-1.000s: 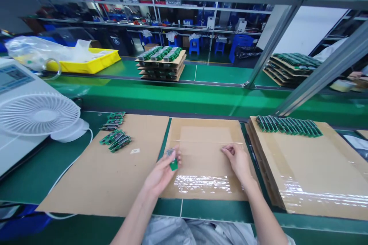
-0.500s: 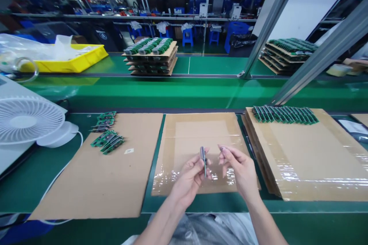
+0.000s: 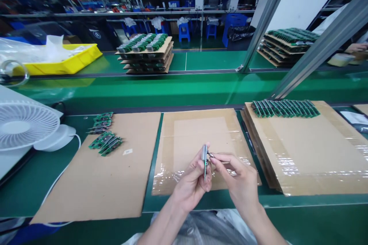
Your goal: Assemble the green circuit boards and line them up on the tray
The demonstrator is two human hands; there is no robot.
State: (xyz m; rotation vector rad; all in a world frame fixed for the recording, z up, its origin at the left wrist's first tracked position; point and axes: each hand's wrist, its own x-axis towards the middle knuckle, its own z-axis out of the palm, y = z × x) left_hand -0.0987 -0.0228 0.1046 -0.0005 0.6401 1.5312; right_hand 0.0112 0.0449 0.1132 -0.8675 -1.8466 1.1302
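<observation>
Head view: hands (image 3: 218,178) now joined on board (image 3: 204,160).

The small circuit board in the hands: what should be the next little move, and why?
Probably press the small part into place on the circuit board. The left hand holds the board on edge above the taped cardboard, and the right hand has its fingertips at the metal end, seemingly touching it.
</observation>
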